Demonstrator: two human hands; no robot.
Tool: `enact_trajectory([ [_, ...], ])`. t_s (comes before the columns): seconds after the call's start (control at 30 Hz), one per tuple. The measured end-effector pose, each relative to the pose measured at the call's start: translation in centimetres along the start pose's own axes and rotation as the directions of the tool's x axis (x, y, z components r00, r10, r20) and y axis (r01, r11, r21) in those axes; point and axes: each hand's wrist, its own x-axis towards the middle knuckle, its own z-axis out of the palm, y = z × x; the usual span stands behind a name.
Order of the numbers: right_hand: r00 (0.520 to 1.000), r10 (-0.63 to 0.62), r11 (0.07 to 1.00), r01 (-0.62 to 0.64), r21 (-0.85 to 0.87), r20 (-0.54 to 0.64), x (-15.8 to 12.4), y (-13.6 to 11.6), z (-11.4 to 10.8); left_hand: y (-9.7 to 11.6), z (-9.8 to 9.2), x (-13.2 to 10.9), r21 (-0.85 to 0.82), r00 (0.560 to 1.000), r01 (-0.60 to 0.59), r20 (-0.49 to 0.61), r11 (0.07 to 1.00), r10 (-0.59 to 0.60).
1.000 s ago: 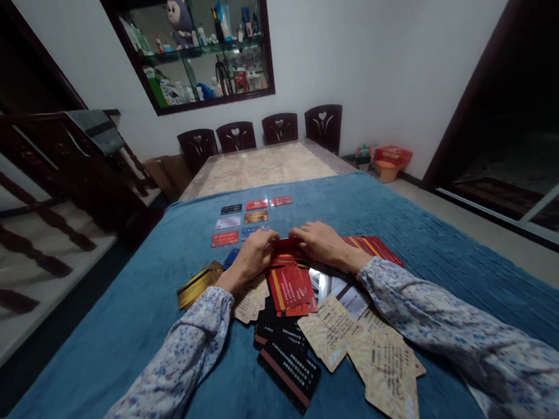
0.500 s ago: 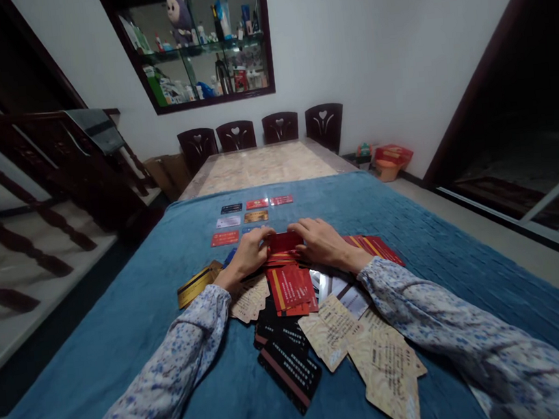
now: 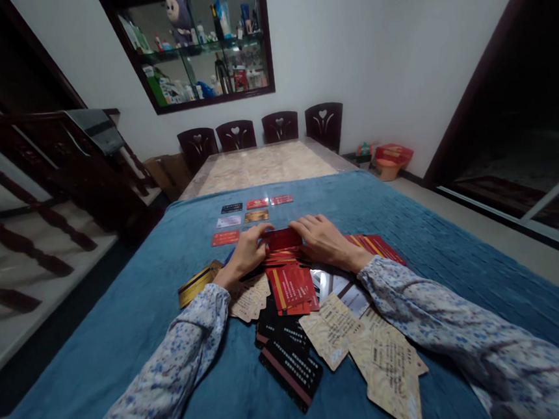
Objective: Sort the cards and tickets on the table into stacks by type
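Note:
Between my two hands a stack of red cards [image 3: 283, 238] stands on edge, gripped at its ends. My left hand [image 3: 249, 248] closes on the left end, thumb toward me. On the right end, my right hand [image 3: 320, 237] is closed with its fingers curled over. More red cards [image 3: 291, 288] lie loosely right below the stack. Black cards [image 3: 289, 368], beige patterned cards [image 3: 392, 372] and silvery-white cards [image 3: 348, 295] spread nearer to me. A gold card [image 3: 197, 286] rests left of my left wrist, and a fan of red cards [image 3: 378, 248] lies beyond my right wrist.
Past my hands, single cards lie in rows, among them a black card [image 3: 232, 208], a gold-brown card [image 3: 256, 216] and a red card [image 3: 226, 237]. A blue cloth [image 3: 138, 326] covers the near part of the table [image 3: 270, 161]. Several dark chairs [image 3: 280, 126] stand behind it.
The upright red stack has risen very slightly between my hands. Both hands keep their hold, and the loose cards around them lie as before.

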Motion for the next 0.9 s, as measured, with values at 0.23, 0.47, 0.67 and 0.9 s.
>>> enact_trajectory([
  [0.23, 1.0, 0.004, 1.0, -0.003, -0.003, 0.024, 0.0, 0.1, -0.2, -0.2, -0.3, -0.3, 0.094, 0.997, -0.079, 0.029, 0.992, 0.077],
  [0.47, 1.0, -0.015, 1.0, 0.015, -0.004, 0.013, 0.4, 0.2, -0.8, 0.7, -1.2, -0.7, 0.215, 0.989, -0.137, 0.089, 0.967, 0.12],
  [0.67, 0.998, -0.052, 0.999, 0.052, -0.002, 0.041, 1.5, 0.1, -1.2, 0.2, -2.2, -0.9, 0.278, 0.985, -0.144, 0.129, 0.95, 0.112],
  [0.9, 0.992, -0.073, 0.996, 0.068, 0.05, 0.099, 3.4, -0.6, -1.5, -0.5, -3.9, -1.1, 0.356, 0.982, -0.13, 0.174, 0.925, 0.071],
])
